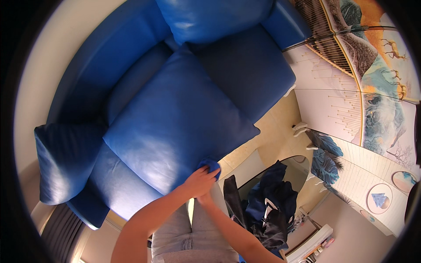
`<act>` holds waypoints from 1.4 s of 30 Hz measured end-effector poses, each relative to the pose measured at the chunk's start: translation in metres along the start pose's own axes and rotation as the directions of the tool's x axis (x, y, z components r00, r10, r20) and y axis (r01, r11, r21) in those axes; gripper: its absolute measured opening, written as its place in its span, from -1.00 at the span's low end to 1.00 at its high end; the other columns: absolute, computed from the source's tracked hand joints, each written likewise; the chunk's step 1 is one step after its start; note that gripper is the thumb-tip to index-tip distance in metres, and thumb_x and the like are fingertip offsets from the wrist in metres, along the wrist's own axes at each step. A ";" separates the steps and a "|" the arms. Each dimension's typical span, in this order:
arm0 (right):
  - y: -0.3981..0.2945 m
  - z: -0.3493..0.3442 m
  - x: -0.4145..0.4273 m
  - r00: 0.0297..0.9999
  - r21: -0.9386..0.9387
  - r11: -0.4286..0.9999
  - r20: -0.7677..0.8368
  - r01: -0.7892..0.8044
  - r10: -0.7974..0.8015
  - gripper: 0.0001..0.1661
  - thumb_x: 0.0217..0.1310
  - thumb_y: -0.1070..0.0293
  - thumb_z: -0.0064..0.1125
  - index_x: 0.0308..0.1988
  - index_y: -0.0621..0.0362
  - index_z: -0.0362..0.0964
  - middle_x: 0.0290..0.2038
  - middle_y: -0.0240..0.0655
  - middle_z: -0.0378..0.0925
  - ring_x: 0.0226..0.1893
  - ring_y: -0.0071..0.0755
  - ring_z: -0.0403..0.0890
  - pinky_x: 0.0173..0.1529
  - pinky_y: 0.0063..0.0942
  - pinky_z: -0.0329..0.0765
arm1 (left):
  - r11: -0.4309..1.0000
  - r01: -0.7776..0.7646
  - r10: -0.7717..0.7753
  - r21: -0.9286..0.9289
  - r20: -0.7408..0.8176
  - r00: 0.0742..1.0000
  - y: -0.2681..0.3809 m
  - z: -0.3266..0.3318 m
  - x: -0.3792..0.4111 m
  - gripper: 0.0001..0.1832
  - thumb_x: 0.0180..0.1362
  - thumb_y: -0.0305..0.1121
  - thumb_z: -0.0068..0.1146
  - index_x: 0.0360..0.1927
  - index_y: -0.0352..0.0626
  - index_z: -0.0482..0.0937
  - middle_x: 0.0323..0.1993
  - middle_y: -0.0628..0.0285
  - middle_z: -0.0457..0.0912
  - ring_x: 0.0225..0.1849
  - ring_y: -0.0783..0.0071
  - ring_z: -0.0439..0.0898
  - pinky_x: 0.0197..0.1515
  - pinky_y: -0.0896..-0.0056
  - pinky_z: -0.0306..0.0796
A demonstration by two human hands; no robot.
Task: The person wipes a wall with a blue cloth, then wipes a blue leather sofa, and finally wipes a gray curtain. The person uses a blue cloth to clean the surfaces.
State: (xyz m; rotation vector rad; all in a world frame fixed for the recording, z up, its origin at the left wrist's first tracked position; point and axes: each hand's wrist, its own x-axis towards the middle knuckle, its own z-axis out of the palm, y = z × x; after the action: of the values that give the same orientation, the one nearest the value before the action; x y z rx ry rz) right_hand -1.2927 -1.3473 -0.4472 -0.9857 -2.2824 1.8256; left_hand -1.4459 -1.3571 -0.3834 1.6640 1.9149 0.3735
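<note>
A large square blue leather-look cushion [177, 121] lies tilted across the blue sofa seat, one corner towards me. My left hand [200, 182] grips a bunched piece of blue material [210, 164] at the cushion's near corner; whether it is the cushion's own corner or a separate cloth, I cannot tell. Just below it is my right hand [205, 197], partly hidden behind the left one, so its fingers do not show clearly. A second blue cushion [65, 161] leans at the sofa's left end, and another [217, 19] rests at the far end.
Dark clothes [271, 203] lie heaped on an oval dark-topped table [301, 167] to my right. Beyond the sofa's right side stands a decorated panel [332, 108] with gold trim. A white shelf unit [310, 243] is at the lower right, and a dark curtain [61, 227] hangs at the lower left.
</note>
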 end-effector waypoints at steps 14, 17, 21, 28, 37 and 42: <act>-0.137 0.009 0.016 0.814 -0.351 0.805 0.522 0.478 -0.256 -0.41 -0.01 0.13 0.27 -0.05 0.27 0.35 -0.21 0.06 0.49 -0.16 0.20 0.48 -0.03 0.01 0.33 | 0.626 0.716 -0.778 -0.310 -0.191 0.598 0.001 0.021 -0.212 -0.40 0.05 -0.21 0.21 0.15 -0.28 0.40 0.44 0.05 -0.05 0.26 -0.08 0.28 0.19 -0.08 0.21; -0.138 0.002 0.052 0.860 -0.412 0.772 0.387 0.485 -0.333 -0.29 0.04 0.13 0.27 0.12 0.25 0.29 0.03 0.09 0.38 0.02 0.24 0.37 0.08 0.09 0.26 | 0.578 0.767 -0.815 -0.280 -0.241 0.526 -0.002 0.015 -0.174 -0.39 0.06 -0.17 0.20 0.15 -0.28 0.41 0.46 0.08 -0.07 0.27 -0.05 0.28 0.22 -0.11 0.14; -0.129 -0.012 0.111 0.890 -0.583 0.679 0.207 0.445 -0.406 -0.26 0.14 0.08 0.17 0.20 0.28 0.22 0.12 0.12 0.34 0.10 0.24 0.34 0.18 0.10 0.18 | 0.511 0.788 -0.859 -0.344 -0.234 0.455 -0.010 -0.013 -0.084 -0.56 0.12 -0.07 0.10 -0.13 -0.26 0.60 0.49 0.17 -0.14 -0.19 0.06 0.59 0.02 -0.03 0.27; -0.149 -0.044 0.222 0.925 -0.667 0.648 0.193 0.368 -0.327 -0.23 0.24 0.10 0.04 0.30 0.27 0.06 0.27 0.16 0.16 0.25 0.24 0.20 0.30 0.12 0.02 | 0.563 0.730 -0.805 -0.387 -0.456 0.379 -0.053 -0.074 0.027 -0.60 0.17 -0.12 0.02 -0.08 -0.24 0.56 0.47 0.09 -0.06 0.04 0.10 0.50 0.16 -0.02 0.20; -0.145 -0.059 0.320 0.892 -0.632 0.632 0.276 0.449 -0.358 -0.31 0.20 0.09 0.08 0.17 0.36 0.23 0.08 0.16 0.39 0.09 0.21 0.38 0.22 0.06 0.16 | 0.504 0.821 -0.858 -0.268 -0.260 0.442 -0.108 -0.117 0.094 -0.60 0.22 -0.12 -0.06 -0.03 -0.18 0.55 0.48 0.14 -0.10 0.08 0.10 0.51 0.22 -0.08 0.18; -0.136 -0.040 0.387 0.844 -0.541 0.647 0.356 0.537 -0.402 -0.39 0.17 0.11 0.09 0.06 0.38 0.33 -0.11 0.15 0.50 -0.10 0.17 0.45 0.08 0.04 0.27 | 0.444 0.853 -0.873 -0.273 -0.344 0.344 -0.149 -0.129 0.127 -0.63 0.22 -0.20 -0.07 0.00 -0.17 0.53 0.47 0.12 -0.06 0.03 0.09 0.54 0.17 -0.06 0.24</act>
State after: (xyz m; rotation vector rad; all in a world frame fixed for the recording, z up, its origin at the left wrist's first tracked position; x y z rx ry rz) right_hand -1.6435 -1.1304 -0.4434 -0.1396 -2.9813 0.9905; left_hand -1.6498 -1.2418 -0.3928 0.2713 2.7860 0.3432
